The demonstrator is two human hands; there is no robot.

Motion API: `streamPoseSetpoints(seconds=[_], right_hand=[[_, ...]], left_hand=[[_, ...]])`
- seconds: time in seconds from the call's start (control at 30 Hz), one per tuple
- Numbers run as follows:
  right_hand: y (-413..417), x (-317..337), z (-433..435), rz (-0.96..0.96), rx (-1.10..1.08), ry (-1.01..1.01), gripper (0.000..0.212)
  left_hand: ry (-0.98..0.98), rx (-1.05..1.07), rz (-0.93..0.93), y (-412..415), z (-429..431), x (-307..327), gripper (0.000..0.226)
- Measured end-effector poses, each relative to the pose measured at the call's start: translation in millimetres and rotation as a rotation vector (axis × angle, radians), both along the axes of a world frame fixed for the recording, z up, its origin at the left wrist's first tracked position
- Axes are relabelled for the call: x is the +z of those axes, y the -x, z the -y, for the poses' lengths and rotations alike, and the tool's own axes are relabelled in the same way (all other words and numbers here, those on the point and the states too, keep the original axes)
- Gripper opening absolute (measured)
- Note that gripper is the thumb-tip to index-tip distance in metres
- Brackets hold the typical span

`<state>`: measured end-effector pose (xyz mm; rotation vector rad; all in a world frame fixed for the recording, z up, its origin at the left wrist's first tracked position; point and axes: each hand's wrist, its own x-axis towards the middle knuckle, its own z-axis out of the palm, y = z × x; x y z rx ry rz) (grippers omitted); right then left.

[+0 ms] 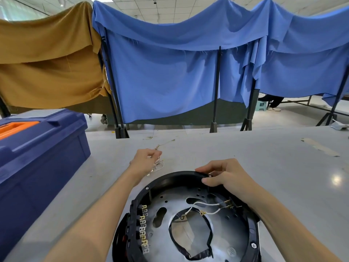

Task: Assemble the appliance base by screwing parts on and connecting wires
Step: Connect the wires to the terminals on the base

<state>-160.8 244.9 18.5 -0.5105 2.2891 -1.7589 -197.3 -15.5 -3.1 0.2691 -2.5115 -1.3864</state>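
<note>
Near the front edge of the grey bench (255, 152), the appliance base (166, 205) lies open side up, a black rim around a perforated metal plate. The right hand (224, 178) grips the far part of that rim, thumb on the inner side and fingers curled over the outer edge. Two white wires (205, 204) with ring terminals lie across the plate, running from a connector under the right wrist. A terminal block (144, 229) with rows of metal tabs sits against the base's left wall. Just beyond the base, the left hand (146, 159) has its fingers curled and pinches a small bundle of loose wires (157, 165) that trails onto the bench. A dark blue toolbox (41, 152) stands at the left, well apart.
</note>
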Motion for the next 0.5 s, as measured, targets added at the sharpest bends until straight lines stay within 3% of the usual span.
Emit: streamPoseSetpoints(seconds=[0.17, 0.5], right_hand=[[0, 0, 0, 0.0, 0.002, -0.002, 0.029], [-1, 0, 0, 0.002, 0.005, 0.009, 0.028]], left_hand=[[-0.274, 0.07, -0.101, -9, 1, 11, 0.017], [-0.46, 0.115, -0.165, -19, -2, 27, 0.008]])
